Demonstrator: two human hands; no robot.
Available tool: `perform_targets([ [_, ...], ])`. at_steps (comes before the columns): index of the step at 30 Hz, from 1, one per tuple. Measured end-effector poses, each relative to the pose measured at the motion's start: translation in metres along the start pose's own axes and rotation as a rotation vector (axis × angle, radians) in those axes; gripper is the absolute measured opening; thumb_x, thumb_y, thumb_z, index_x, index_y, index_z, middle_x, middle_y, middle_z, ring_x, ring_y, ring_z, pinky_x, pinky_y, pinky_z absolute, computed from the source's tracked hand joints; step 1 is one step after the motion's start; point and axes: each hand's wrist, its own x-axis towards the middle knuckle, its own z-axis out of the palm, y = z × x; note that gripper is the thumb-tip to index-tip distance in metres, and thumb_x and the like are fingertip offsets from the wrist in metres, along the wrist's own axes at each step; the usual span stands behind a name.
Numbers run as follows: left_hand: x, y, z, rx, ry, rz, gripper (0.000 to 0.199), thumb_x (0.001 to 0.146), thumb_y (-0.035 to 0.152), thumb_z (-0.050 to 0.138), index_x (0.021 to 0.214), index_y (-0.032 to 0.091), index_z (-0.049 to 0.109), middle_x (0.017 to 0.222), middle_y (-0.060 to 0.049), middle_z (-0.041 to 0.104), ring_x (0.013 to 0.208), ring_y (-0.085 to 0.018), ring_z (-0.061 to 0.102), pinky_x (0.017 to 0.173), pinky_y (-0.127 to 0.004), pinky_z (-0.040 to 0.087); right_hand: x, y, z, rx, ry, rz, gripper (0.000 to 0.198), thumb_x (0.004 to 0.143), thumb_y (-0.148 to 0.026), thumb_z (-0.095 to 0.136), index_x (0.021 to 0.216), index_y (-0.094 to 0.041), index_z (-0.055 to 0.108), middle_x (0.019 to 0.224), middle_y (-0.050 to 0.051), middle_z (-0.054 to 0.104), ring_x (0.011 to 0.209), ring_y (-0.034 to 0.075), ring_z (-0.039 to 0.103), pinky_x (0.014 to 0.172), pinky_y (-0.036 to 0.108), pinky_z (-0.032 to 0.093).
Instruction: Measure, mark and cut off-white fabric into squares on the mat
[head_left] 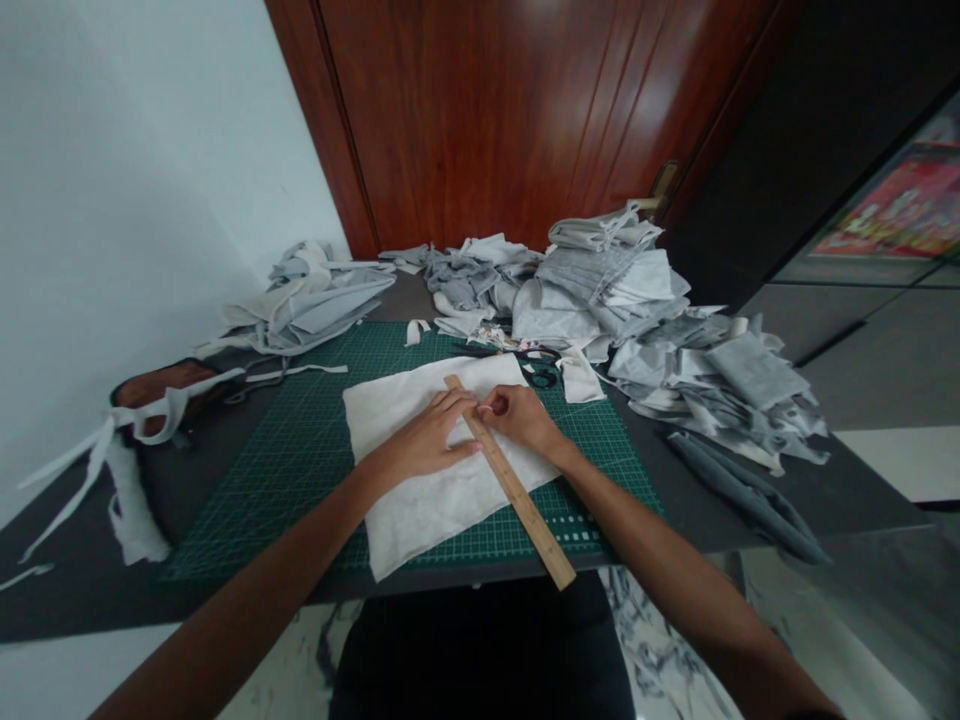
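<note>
A piece of white cloth (420, 505) lies flat on the green cutting mat (277, 480). A wooden ruler (517, 495) rests slantwise over it, its near end sticking out past the table edge. My left hand (431, 435) lies flat on the cloth, thumb spread and fingertips on the ruler's left side, pressing it down. On the other side, my right hand (521, 415) is closed in a pinch beside the ruler's upper part. Something small and pale shows at its fingertips, too small to name. Just beyond the cloth lie black-handled scissors (541, 374).
Piles of grey and white cloth stand at the back left (307, 300), back right (600, 280) and right (720, 380). A folded dark grey cloth (746, 495) lies at the right edge. White strips (169, 410) trail over a brown pouch (150, 385) at left.
</note>
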Motion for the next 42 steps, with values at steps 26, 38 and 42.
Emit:
perform_targets([
  [26,0.001,0.011,-0.005,0.075,-0.046,-0.107,0.055,0.094,0.04,0.069,0.142,0.016,0.057,0.156,-0.017,0.055,0.151,-0.032,0.046,0.126,-0.049,0.036,-0.052,-0.022,-0.011,-0.232,-0.032,0.145,0.012,0.084,-0.028,0.08,0.078,-0.018,0.076,0.077,0.01,0.079,0.067,0.021,0.07,0.061,0.028,0.043],
  [38,0.003,0.009,-0.002,0.106,-0.049,-0.111,0.055,0.094,0.043,0.071,0.14,0.015,0.058,0.156,-0.018,0.055,0.15,-0.033,0.046,0.127,-0.047,0.035,-0.122,-0.031,-0.036,-0.251,-0.148,0.273,0.004,0.083,-0.019,0.072,0.081,-0.017,0.074,0.075,0.006,0.077,0.065,0.017,0.067,0.062,0.026,0.041],
  [42,0.002,0.007,0.0,0.105,-0.047,-0.101,0.055,0.095,0.044,0.07,0.14,0.014,0.058,0.158,-0.018,0.053,0.151,-0.034,0.045,0.128,-0.049,0.034,-0.126,-0.035,-0.038,-0.253,-0.161,0.291,0.005,0.084,-0.019,0.07,0.08,-0.017,0.072,0.074,0.005,0.076,0.065,0.016,0.065,0.063,0.025,0.04],
])
